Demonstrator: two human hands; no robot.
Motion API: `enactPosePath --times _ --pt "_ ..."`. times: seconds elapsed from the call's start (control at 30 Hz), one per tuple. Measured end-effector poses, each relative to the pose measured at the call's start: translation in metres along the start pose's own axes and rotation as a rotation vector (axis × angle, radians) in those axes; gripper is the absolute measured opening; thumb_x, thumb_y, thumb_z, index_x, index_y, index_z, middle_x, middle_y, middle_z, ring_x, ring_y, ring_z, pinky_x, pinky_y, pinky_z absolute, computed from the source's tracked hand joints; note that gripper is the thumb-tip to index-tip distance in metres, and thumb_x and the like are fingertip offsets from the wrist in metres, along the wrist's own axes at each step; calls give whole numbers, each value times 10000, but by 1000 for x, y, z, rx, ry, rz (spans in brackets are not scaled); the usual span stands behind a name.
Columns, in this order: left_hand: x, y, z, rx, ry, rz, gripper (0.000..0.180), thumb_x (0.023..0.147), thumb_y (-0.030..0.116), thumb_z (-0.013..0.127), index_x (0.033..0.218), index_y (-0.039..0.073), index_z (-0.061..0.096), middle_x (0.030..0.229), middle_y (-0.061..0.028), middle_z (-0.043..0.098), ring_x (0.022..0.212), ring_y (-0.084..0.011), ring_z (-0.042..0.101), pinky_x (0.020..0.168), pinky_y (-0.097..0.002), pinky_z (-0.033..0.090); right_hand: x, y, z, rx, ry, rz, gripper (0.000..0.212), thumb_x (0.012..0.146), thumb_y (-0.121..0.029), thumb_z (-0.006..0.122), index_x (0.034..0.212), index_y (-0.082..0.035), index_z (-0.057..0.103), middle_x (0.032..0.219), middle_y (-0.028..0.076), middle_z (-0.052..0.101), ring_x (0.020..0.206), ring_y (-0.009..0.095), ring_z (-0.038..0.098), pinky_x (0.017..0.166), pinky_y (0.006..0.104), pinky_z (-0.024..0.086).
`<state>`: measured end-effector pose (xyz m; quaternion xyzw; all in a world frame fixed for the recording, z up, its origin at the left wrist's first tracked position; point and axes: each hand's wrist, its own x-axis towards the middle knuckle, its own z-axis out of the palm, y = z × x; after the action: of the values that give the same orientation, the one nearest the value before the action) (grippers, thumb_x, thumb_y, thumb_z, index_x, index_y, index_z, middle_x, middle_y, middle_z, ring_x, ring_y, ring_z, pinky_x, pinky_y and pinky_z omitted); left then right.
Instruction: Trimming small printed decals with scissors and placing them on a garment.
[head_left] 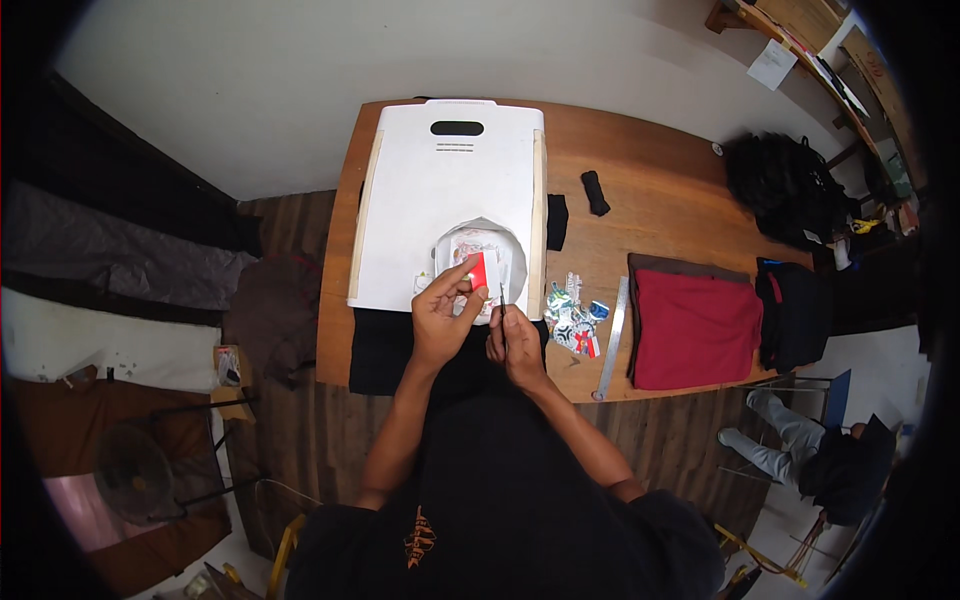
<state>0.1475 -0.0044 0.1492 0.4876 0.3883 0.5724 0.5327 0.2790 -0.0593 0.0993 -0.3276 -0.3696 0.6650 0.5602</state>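
Observation:
My left hand pinches a small red and white piece of card between thumb and fingers. Close beside it, my right hand is closed round a slim dark tool that looks like scissors, its tip pointing up near the card's right edge. Both hands are over the near end of a white board or box lid. A round recess in that board, partly hidden by my hands, contains printed paper pieces. Right of my right hand lies a heap of colourful printed cut-outs.
A metal ruler lies beside folded red cloth and dark cloth on the wooden table. Farther back are a black rolled item and a black backpack. Another person sits at the lower right.

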Motion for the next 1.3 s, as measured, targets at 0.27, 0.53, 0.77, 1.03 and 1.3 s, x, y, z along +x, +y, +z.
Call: enactPosePath --times 0.27,0.53,0.77,1.03,1.3 --pt "-1 -3 -1 14 -18 32 485 874 -142 659 1345 -69 569 1098 -85 635 911 -83 609 873 -233 499 0 3 -2 -7 3 7 367 1102 -371 348 979 -55 489 559 -41 339 446 53 298 458 231 297" --pt "-3 -1 0 17 -18 28 490 875 -142 659 1350 -69 564 1087 -87 636 926 -88 616 883 -237 501 0 1 -1 12 -2 2 365 1101 -373 354 992 -55 496 559 -41 339 443 54 296 457 229 292" --pt "-11 -6 -3 23 -27 -19 483 876 -139 658 1345 -74 564 1115 -104 645 945 -102 629 892 -248 507 1 -2 0 19 12 8 359 1102 -365 353 993 -54 497 559 -43 341 444 54 295 458 228 293" --pt "-12 -7 -3 40 -44 7 476 894 -135 645 1356 -84 544 1119 -112 661 974 -97 641 897 -241 512 1 -1 -1 3 5 4 350 1107 -344 338 982 -57 494 561 -43 341 444 51 296 456 225 298" --pt "-12 -5 -2 45 -39 -8 474 895 -131 647 1354 -93 540 1110 -120 665 971 -107 647 907 -251 511 2 -2 -2 23 4 10 352 1107 -347 337 981 -56 491 561 -42 343 445 53 296 455 226 295"
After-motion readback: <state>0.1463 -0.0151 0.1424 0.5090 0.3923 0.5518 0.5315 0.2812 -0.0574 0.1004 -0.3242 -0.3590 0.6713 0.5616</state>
